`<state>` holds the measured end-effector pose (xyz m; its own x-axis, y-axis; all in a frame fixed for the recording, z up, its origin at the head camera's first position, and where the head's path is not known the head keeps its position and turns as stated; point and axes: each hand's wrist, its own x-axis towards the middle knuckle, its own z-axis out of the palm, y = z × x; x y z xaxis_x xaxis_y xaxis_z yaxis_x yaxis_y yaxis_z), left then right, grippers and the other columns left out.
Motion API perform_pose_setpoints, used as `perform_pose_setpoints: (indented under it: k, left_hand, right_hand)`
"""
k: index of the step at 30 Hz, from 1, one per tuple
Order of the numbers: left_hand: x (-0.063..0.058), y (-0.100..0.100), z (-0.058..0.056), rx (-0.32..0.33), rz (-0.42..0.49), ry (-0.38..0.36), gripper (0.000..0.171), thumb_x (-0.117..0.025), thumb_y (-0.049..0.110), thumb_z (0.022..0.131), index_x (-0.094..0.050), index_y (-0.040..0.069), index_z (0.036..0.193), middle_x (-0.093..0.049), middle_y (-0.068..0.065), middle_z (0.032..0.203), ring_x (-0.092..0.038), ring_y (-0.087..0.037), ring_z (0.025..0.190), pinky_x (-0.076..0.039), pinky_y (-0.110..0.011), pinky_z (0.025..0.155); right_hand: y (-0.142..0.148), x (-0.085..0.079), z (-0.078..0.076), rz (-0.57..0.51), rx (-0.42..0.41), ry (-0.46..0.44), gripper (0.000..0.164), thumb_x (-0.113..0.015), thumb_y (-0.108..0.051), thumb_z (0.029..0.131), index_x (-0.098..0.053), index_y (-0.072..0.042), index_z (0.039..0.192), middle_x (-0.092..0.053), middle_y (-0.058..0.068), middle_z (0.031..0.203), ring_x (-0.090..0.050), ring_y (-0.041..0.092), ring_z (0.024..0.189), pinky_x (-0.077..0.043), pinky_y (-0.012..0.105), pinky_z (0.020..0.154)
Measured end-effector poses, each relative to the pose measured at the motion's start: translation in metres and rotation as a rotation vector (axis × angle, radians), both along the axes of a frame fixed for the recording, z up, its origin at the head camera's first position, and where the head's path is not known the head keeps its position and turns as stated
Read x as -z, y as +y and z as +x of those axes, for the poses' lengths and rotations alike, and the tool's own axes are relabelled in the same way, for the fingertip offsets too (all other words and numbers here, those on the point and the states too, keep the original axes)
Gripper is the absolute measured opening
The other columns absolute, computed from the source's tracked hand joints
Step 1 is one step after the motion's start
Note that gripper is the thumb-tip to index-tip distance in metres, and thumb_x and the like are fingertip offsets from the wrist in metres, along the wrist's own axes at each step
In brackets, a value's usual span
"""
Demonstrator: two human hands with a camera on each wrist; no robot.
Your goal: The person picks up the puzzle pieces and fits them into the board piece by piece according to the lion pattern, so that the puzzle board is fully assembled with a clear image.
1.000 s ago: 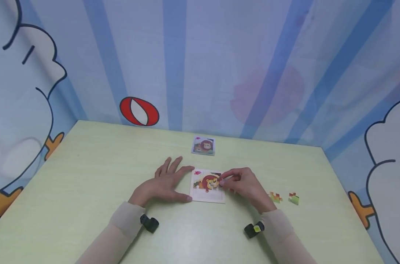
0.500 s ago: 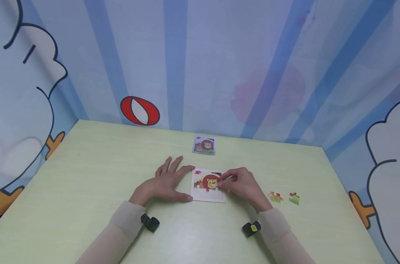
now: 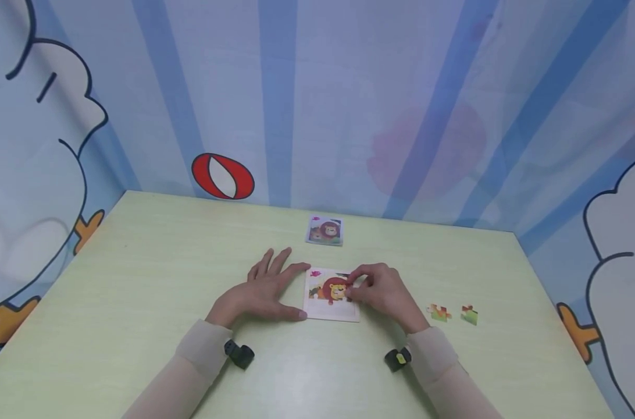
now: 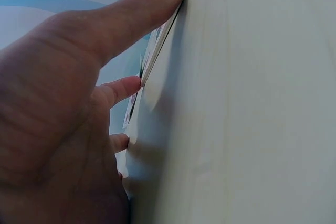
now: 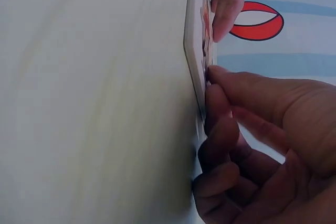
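A square white puzzle board (image 3: 330,312) lies mid-table, its upper half filled with a lion picture (image 3: 334,288) and its lower part bare. My left hand (image 3: 260,295) is spread beside it, with the thumb and a finger touching the board's left corners. At the board's right side, my right hand (image 3: 384,295) pinches a puzzle piece between thumb and forefinger, next to the lion's face; the fingertips hide most of the piece. In the right wrist view those fingertips (image 5: 216,72) are right at the board's surface, the other fingers curled beside its edge.
Two loose puzzle pieces, one orange and green (image 3: 439,312) and one mostly green (image 3: 469,315), lie on the table right of my right hand. Behind the board lies a card (image 3: 325,231) with the same lion picture. A printed curtain (image 3: 328,105) stands along the table's back edge.
My right hand has shifted slightly at the board's right side, its fingertips bringing the puzzle piece against the lion's face. The left hand stays in place at the board.
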<state>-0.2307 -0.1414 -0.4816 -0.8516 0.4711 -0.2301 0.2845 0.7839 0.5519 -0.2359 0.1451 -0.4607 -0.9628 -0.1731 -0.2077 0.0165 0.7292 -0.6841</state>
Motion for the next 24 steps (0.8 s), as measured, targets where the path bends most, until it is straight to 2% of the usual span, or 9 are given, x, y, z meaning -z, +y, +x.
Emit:
perform_pose_setpoints:
  k: [6, 13, 18, 24]
  left_hand:
    - [-0.002, 0.000, 0.000, 0.003, -0.023, -0.005, 0.101, -0.081, 0.060, 0.085, -0.030, 0.035, 0.169, 0.003, -0.010, 0.184, 0.012, -0.048, 0.168, -0.002, -0.075, 0.132]
    - [0.000, -0.002, 0.001, 0.006, 0.026, 0.005, 0.101, -0.081, 0.060, 0.084, -0.032, 0.033, 0.168, 0.000, -0.013, 0.183, 0.009, -0.050, 0.167, -0.004, -0.079, 0.130]
    - [0.000, -0.003, 0.001, 0.008, 0.041, 0.007, 0.101, -0.081, 0.064, 0.083, -0.033, 0.035, 0.168, 0.000, -0.012, 0.184, 0.009, -0.049, 0.167, -0.002, -0.080, 0.129]
    - [0.004, -0.002, -0.001, 0.011, 0.038, 0.013, 0.102, -0.081, 0.066, 0.083, -0.032, 0.037, 0.168, 0.001, -0.011, 0.184, 0.010, -0.049, 0.167, -0.002, -0.079, 0.130]
  right_hand:
    - [0.004, -0.001, -0.006, 0.000, -0.100, -0.006, 0.013, -0.081, -0.018, 0.096, -0.085, -0.023, 0.108, -0.067, 0.004, 0.081, -0.055, 0.020, 0.073, -0.041, 0.030, 0.065]
    - [0.009, 0.001, -0.013, -0.022, -0.191, -0.014, 0.016, -0.081, -0.016, 0.095, -0.086, -0.023, 0.109, -0.069, 0.002, 0.085, -0.050, 0.017, 0.068, -0.039, 0.026, 0.061]
    - [0.010, 0.002, -0.015, -0.029, -0.208, -0.013, 0.016, -0.081, -0.016, 0.095, -0.087, -0.023, 0.108, -0.071, 0.000, 0.084, -0.047, 0.015, 0.065, -0.038, 0.024, 0.058]
    - [0.009, 0.002, -0.014, -0.022, -0.183, -0.028, 0.016, -0.080, -0.016, 0.096, -0.086, -0.024, 0.108, -0.065, 0.001, 0.078, -0.049, 0.016, 0.065, -0.038, 0.026, 0.058]
